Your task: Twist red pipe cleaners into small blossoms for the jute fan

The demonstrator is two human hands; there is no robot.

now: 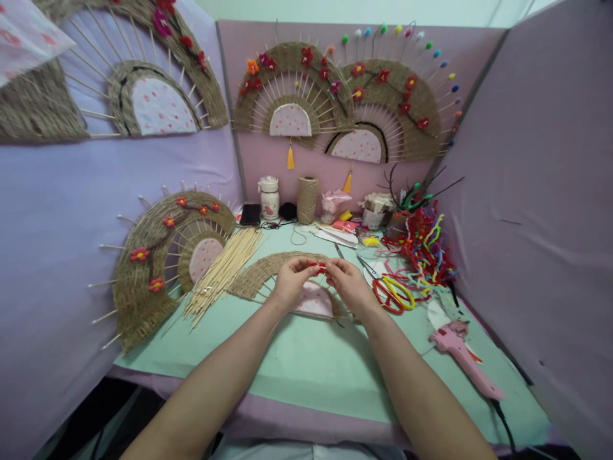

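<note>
Above a woven twine fan (257, 273) lying on the table, my left hand (292, 280) and my right hand (350, 285) meet fingertip to fingertip. Both are closed in a pinch on a small red pipe cleaner piece (321, 266), mostly covered by the fingers; its exact shape is hard to make out. The fan has thin ribs and a spotted half-round centre (315, 300), partly hidden under my hands. Just right of my right hand lie scissors with red and yellow handles (393, 294).
A bundle of thin sticks (223, 271) lies left, near a flowered fan (143, 268). A pink glue gun (467, 361) with a black cord rests at right, below a heap of coloured pipe cleaners (424, 246). A twine spool (307, 199) and white jar (269, 199) stand behind.
</note>
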